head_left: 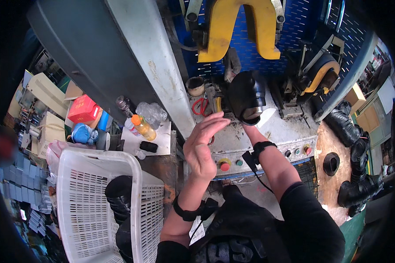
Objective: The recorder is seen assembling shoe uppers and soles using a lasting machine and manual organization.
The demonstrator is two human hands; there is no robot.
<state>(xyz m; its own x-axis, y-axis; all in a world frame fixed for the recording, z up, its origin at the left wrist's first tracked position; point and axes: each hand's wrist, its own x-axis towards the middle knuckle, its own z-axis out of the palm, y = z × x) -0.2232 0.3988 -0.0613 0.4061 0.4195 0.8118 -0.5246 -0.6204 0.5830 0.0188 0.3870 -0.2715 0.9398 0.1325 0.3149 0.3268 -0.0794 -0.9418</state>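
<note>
A black, shiny boot upper (246,94) stands on the machine's worktop, under the yellow arched clamp (238,28). My right hand (250,131) reaches into or behind its near opening, so only the wrist end shows and its fingers are hidden. Just left of the boot upper, my left hand (202,149) is raised with its fingers stretched out and nothing held. Beyond the left fingertips lie a red-handled tool (200,106) and a yellow-handled one (218,104).
A white plastic basket (138,193) with black boot pieces stands left. Beside it, a small table (163,139) bears an orange-capped bottle (143,127). Red and green buttons (224,166) line the machine's front. Black boot uppers (360,190) lie on a wooden board (322,182) at right.
</note>
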